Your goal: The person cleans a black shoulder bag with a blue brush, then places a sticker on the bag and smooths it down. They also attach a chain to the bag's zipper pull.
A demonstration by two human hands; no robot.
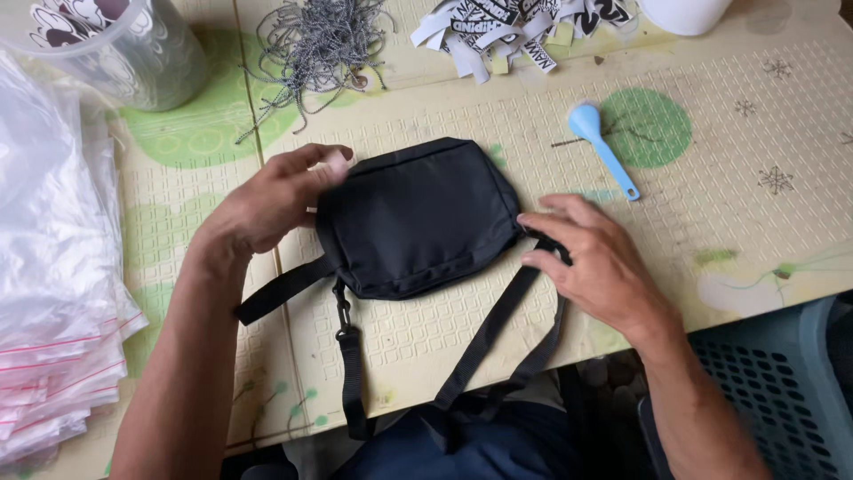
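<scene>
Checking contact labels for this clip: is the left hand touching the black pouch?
Touching. The head view shows the left hand with fingertips curled onto the upper left corner of the black pouch, no gap visible between them.

Clear plastic bags (53,293) stacked left; black-and-white labels (520,27) heaped at top.
</scene>
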